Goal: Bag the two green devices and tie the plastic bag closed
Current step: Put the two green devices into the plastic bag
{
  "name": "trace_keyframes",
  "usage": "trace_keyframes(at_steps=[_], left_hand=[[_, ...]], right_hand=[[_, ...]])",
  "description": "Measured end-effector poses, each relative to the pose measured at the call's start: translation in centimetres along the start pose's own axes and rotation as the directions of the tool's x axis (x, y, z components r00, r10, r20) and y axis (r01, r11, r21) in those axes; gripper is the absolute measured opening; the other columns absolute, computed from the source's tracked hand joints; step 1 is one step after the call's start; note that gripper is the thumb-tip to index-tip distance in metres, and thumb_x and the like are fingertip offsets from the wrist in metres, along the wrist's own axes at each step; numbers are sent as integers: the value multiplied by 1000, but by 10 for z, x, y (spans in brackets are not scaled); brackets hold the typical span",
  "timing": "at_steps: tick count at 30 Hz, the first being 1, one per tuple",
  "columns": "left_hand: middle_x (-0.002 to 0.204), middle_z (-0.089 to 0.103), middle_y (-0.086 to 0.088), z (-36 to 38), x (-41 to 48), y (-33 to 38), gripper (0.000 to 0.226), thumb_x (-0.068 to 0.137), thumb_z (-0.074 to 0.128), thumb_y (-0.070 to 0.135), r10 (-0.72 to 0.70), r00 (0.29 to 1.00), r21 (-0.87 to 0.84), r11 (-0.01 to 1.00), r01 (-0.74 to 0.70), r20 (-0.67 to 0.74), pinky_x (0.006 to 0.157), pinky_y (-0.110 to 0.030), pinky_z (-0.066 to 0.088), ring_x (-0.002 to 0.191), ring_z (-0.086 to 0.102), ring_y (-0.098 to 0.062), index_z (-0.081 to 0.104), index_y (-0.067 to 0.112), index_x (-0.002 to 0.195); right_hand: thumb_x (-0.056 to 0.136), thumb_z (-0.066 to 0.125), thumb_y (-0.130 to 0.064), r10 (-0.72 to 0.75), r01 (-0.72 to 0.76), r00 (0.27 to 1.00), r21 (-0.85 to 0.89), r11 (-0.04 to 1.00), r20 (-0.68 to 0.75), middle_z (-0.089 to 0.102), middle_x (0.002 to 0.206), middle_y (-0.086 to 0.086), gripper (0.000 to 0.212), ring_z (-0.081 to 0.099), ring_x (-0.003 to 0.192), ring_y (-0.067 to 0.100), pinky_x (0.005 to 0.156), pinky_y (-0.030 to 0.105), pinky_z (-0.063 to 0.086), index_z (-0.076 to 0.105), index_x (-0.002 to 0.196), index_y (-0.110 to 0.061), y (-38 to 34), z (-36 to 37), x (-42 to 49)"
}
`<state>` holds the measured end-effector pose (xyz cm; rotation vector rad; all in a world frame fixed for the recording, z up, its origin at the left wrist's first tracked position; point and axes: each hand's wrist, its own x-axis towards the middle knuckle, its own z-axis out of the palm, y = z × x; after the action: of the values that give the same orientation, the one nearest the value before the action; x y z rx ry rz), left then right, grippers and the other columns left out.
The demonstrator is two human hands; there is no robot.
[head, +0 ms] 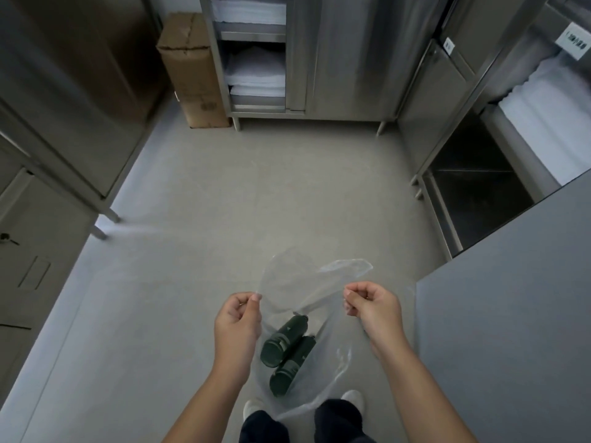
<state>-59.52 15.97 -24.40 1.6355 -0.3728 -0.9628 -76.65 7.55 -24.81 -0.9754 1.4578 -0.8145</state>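
Note:
A clear plastic bag (pixel 297 289) hangs between my hands above the floor, its mouth spread wide. Two dark green cylindrical devices lie side by side inside it, one (pixel 283 340) upper left, the other (pixel 292 367) lower right. My left hand (pixel 238 318) pinches the bag's left rim between thumb and fingers. My right hand (pixel 372 303) pinches the right rim the same way. The far rim of the bag curls up loosely beyond my right hand.
A grey table (pixel 511 314) stands close on my right. Steel cabinets line the left side (pixel 64 123) and back (pixel 335 59), with shelves of white linen (pixel 256 75). A cardboard box (pixel 192 68) stands in the back corner. My feet (pixel 252 407) are below the bag.

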Motion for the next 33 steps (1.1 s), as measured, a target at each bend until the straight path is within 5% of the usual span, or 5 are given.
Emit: trace_keyframes(at_steps=[8,18,33], left_hand=[[51,35,2,5,15,-30,15,91,51,13,26,991,-15,999,-28,-134,37,-16,27,39,28,-4,56,15,78],[54,38,-1,32,130,-121,18,91,52,15,102,942,-16,993,-113,-321,45,-23,27,45,31,-10,54,19,73],[55,47,6,156,267,-257,18,90,54,19,469,875,56,883,-466,-117,48,-20,37,47,39,-4,56,24,73]], right_hand=[[80,59,4,-46,49,998,-73,996,34,59,58,5,27,54,54,17,60,27,48,62,66,-18,33,13,23],[82,59,1,-124,133,988,-101,986,90,59,61,3,27,55,57,15,64,28,49,61,68,-22,116,46,148],[81,61,1,-391,391,920,6,920,20,60,59,0,29,56,47,-1,54,12,49,61,67,-25,260,45,355]])
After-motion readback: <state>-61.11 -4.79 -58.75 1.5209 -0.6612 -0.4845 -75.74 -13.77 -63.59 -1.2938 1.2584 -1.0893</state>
